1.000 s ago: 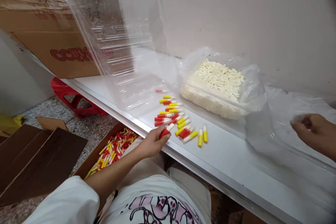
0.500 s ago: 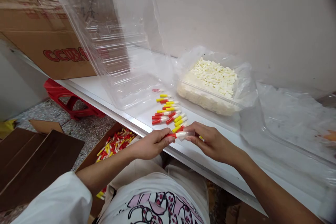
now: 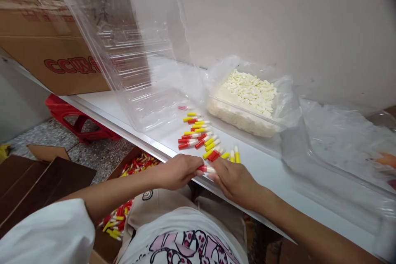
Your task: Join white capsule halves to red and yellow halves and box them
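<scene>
My left hand (image 3: 181,172) is closed on the red end of a small red and white tube (image 3: 206,168), held level at the table's front edge. My right hand (image 3: 233,179) pinches the white end of the same tube, its fingertips partly hiding it. Just beyond my hands, several similar tubes (image 3: 187,143) lie loosely on the white table, some red and white, others yellow and white. Two yellow ones (image 3: 236,154) point away from me beside my right hand.
A clear tray of pale small sticks (image 3: 250,93) stands behind. An upright clear plastic tray (image 3: 123,49) and a cardboard carton (image 3: 46,53) are at left. Below the table sit a box of red and yellow tubes (image 3: 119,218) and a red stool (image 3: 80,121). Another clear tray (image 3: 337,169) is right.
Both hands have come slightly lower, towards me, with the tube between them. The right fingers now cover more of its white end. Yellow tubes formerly behind the right hand are now visible.
</scene>
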Available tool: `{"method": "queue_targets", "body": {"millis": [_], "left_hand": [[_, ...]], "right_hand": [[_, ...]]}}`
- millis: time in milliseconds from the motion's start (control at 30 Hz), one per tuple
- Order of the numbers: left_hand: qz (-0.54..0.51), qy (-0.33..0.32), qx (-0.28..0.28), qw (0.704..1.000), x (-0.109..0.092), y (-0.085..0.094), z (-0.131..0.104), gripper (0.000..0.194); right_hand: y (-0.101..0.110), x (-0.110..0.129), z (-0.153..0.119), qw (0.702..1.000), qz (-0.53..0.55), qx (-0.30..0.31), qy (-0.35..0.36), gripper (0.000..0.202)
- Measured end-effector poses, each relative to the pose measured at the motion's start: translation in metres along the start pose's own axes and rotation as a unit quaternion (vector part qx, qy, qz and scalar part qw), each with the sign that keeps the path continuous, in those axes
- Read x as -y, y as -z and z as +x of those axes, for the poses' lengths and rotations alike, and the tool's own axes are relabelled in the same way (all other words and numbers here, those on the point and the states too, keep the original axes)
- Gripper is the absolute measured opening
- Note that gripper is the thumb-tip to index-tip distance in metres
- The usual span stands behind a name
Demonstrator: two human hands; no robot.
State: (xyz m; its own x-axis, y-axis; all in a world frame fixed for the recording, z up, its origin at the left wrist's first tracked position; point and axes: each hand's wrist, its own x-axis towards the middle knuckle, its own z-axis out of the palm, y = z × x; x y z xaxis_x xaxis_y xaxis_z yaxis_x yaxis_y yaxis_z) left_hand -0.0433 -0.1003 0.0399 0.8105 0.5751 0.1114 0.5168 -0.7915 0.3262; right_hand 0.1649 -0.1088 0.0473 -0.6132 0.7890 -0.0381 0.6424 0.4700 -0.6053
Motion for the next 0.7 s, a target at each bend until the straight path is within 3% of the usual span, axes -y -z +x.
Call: {"method": "queue_targets", "body": {"millis": [67, 133, 200, 233, 300, 400, 467, 567, 700], "left_hand": [[0.034, -0.023, -0.003, 0.999, 0.0, -0.001, -0.003, 0.013], [0.086, -0.045, -0.003, 0.995, 0.002, -0.007, -0.003, 0.01], [0.097, -0.05, -0.006, 0.994, 0.007, -0.016, 0.0, 0.009], [0.09, -0.028, -0.021, 0.995, 0.012, -0.019, 0.003, 0.009], [0.067, 0.062, -0.073, 0.993, 0.028, -0.023, 0.012, 0.014], [0.046, 0.241, -0.143, 0.959, 0.059, -0.019, 0.026, 0.023], [0.049, 0.313, -0.15, 0.937, 0.078, -0.016, 0.031, 0.026], [0.061, 0.334, -0.147, 0.929, 0.098, -0.02, 0.033, 0.026], [0.053, 0.317, -0.16, 0.933, 0.107, -0.035, 0.03, 0.028]], "right_hand": [[-0.006, 0.002, -0.002, 1.0, 0.011, -0.004, -0.009, 0.045], [-0.008, 0.004, 0.0, 0.987, 0.119, 0.059, -0.086, 0.049], [-0.002, 0.001, 0.005, 0.954, 0.225, 0.132, -0.15, 0.053], [0.004, -0.003, 0.009, 0.942, 0.254, 0.147, -0.165, 0.055], [0.02, -0.016, 0.018, 0.946, 0.259, 0.102, -0.168, 0.056], [0.044, -0.038, 0.031, 0.974, 0.155, -0.048, -0.158, 0.048], [0.051, -0.049, 0.038, 0.982, 0.044, -0.112, -0.147, 0.039], [0.048, -0.052, 0.051, 0.984, -0.077, -0.122, -0.108, 0.034], [0.04, -0.046, 0.083, 0.979, -0.181, -0.083, -0.043, 0.035]]}}
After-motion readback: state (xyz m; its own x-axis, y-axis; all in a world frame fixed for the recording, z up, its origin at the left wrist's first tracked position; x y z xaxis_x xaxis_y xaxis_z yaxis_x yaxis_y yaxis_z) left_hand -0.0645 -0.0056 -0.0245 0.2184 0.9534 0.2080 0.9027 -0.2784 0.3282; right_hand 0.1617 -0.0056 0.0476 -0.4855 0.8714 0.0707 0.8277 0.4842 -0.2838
